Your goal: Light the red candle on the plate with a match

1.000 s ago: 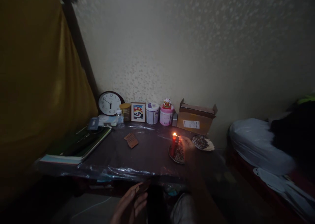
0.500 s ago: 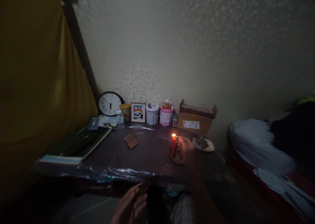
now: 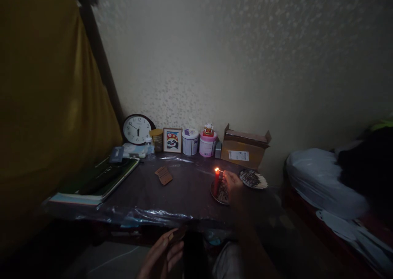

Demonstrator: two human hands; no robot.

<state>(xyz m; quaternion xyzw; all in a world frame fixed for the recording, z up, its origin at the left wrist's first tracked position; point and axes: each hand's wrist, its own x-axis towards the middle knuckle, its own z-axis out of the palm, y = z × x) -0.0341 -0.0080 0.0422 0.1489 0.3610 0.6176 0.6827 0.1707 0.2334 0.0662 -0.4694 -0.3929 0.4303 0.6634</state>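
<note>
A red candle (image 3: 216, 183) stands upright on a small plate (image 3: 212, 194), and a flame shows at its top. Pinched in the fingers of my right hand (image 3: 233, 185) is a match (image 3: 221, 171), its tip at the flame. Dark and pale bits lie on the plate beside the candle. My left hand (image 3: 161, 252) is low in front of the table edge, closed around a small matchbox (image 3: 172, 237); dim light hides most of the box. Right of my right hand, a second plate (image 3: 245, 183) bears many pale sticks with dark ends.
A creased brown piece of cardboard (image 3: 164, 175) lies on the plastic-covered table (image 3: 184, 197). Along the wall stand a clock (image 3: 137, 129), a framed panda picture (image 3: 172, 140), two tins and a cardboard box (image 3: 244, 150). Books (image 3: 98, 181) lie left; a white bag (image 3: 322, 181) sits right.
Almost nothing differs. The match stays at the candle's flame, which looks slightly smaller, and my left hand keeps its place with the matchbox.
</note>
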